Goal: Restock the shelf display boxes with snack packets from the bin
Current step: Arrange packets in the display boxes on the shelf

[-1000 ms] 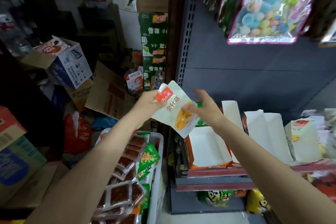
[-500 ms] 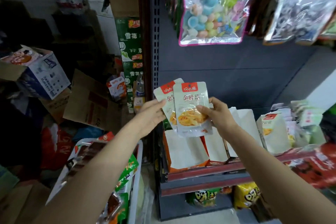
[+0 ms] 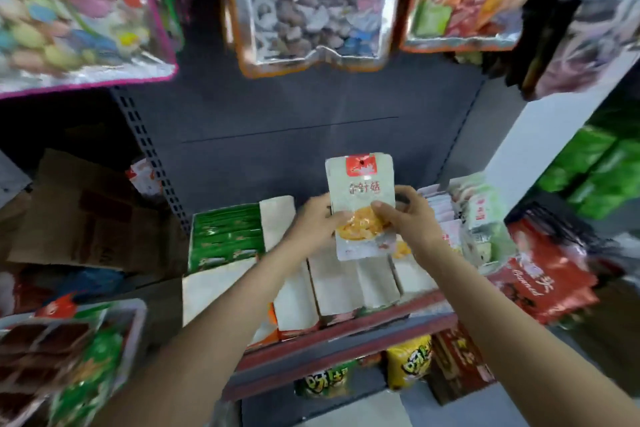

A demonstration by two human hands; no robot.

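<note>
Both hands up at the shelf now: the left hand [image 3: 313, 225] pinches the left edge of the snack packet [image 3: 362, 204] and the right hand [image 3: 410, 215] has thumb and fingers curled on its right edge, both grips clamped on it, holding it upright just above the open display boxes [image 3: 337, 282]; whether more packets sit behind it, I cannot tell. It looks light, thin and floppy with a slick film skin; best held by the side seams, not the soft printed middle, and slid down edge-first into a box; the bin [image 3: 138, 308] waits at lower left.
</note>
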